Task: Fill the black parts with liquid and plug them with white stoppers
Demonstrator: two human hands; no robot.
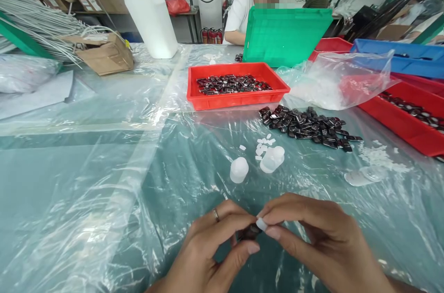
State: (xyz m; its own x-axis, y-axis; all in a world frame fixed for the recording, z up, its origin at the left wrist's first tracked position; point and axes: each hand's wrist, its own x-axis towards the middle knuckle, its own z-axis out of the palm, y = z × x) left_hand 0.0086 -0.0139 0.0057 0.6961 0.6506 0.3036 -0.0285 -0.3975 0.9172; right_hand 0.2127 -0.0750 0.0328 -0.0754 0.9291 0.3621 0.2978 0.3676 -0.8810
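Observation:
Low in the head view, my left hand (208, 249), with a ring on one finger, pinches a small dark glossy piece (249, 233). My right hand (319, 237) meets it from the right and pinches a small white pad (261, 224) against that dark piece. Both hands hover just above the plastic-covered table (104, 182). A pile of the same dark pieces (305, 127) lies ahead to the right. Small white pads (262, 145) are scattered beside two white plastic caps (239, 169).
A red tray (236, 99) of dark pieces sits mid-table. A clear plastic bag (336, 80), more red trays (409, 122), a blue bin (398, 57) and a green bin (284, 36) stand right. A person in white sits behind. Left: cardboard box (104, 55), white rods (38, 25), white jug (149, 11).

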